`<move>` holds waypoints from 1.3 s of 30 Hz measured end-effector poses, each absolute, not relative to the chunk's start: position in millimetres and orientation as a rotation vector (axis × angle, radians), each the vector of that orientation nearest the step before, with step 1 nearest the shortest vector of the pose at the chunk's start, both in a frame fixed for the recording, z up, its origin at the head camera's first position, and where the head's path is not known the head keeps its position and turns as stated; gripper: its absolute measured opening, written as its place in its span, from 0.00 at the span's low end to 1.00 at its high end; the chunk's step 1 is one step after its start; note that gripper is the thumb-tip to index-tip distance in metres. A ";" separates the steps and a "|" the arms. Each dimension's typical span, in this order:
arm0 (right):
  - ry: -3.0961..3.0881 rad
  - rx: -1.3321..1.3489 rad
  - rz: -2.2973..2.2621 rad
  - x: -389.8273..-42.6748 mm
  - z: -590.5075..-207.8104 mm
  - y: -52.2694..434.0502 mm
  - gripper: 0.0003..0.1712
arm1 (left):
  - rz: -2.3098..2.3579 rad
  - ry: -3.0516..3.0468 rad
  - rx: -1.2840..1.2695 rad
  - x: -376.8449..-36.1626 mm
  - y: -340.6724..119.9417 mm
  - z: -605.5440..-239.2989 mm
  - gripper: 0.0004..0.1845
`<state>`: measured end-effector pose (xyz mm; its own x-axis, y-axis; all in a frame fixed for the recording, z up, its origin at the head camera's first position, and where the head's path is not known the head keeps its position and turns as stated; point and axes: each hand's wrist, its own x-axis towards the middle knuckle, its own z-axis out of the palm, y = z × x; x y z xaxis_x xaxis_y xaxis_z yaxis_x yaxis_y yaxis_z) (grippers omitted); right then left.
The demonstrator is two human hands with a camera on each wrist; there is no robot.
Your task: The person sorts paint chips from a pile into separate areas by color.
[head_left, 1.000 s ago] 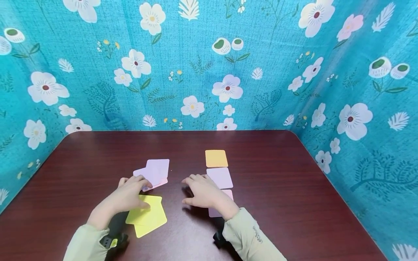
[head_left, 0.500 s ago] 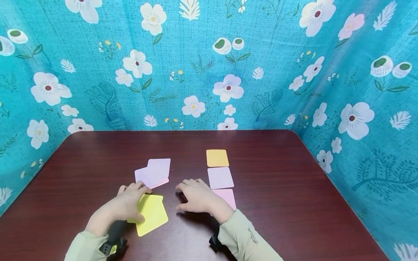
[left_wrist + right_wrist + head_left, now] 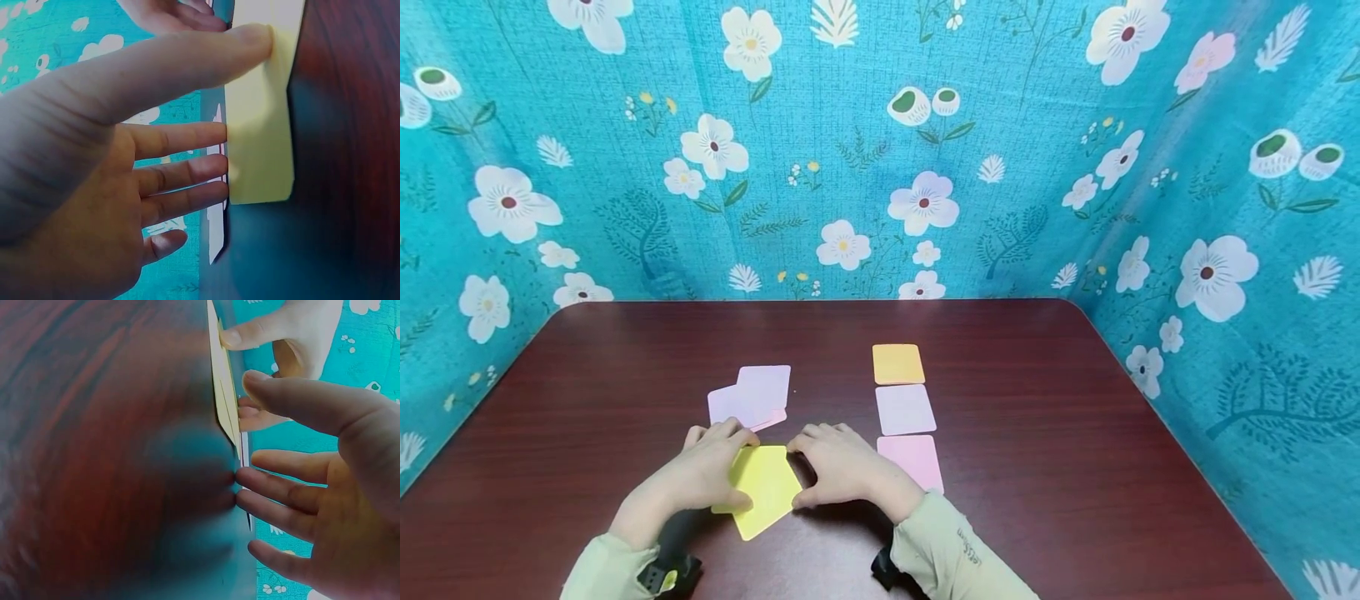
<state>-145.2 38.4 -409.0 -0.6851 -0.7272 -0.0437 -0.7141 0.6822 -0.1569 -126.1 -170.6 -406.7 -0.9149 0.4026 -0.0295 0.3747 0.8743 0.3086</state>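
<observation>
I have both hands on the yellow cards [image 3: 765, 492] near centre: left hand [image 3: 703, 471] and right hand [image 3: 842, 467], fingers straight, pressing their edges. I judge I'm squaring them; next, nudge the edges flush.

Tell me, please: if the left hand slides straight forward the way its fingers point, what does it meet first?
Probably the overlapping pale lilac cards, just beyond the left hand, which rests on the yellow cards. Depth is unclear.
</observation>
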 end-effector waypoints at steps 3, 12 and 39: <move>2.810 -1.225 -0.151 -144.0 -411.1 36.1 0.39 | 0.454 2.959 0.627 -125.9 -168.0 -407.4 0.31; 2.858 -1.217 -0.075 -140.2 -411.6 29.8 0.45 | 0.472 2.947 0.608 -123.5 -164.3 -408.2 0.35; 2.824 -1.178 -0.200 -150.2 -411.0 39.7 0.48 | 0.392 2.948 0.785 -126.9 -156.7 -397.4 0.37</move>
